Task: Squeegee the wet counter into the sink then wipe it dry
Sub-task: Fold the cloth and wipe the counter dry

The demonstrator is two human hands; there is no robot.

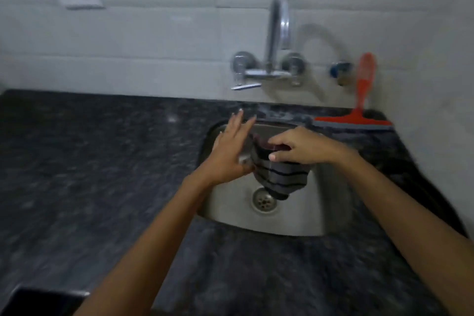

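— What have your fingers got hold of just now?

— My right hand [300, 146] has its fingers [275, 156] closed around the top of a grey cloth with dark stripes [279, 174], which hangs over the steel sink basin [331, 202], its lowest corner just above the round drain [264, 200]. My left hand [230, 151] is flat and open, fingers [237, 120] spread, the palm pressed to the cloth's left side; it grips nothing that I can see.

— So which step is that?

— Readying the cloth for the drying wipe, I'd judge. To do it well I'd fold it into a flat pad and keep any drips inside the basin, not on the dark speckled stone worktop [102, 161].

— And the squeegee?

— The red-handled squeegee [359, 110] stands beyond my right fingers, its blade on the worktop by the sink's far right corner, its handle against the white tiled wall [154, 33].

— Anything in the way?

— The chrome wall tap [278, 33] overhangs the basin, past my fingertips. The worktop left of my left fingers looks bare; the blur hides whether it's wet.
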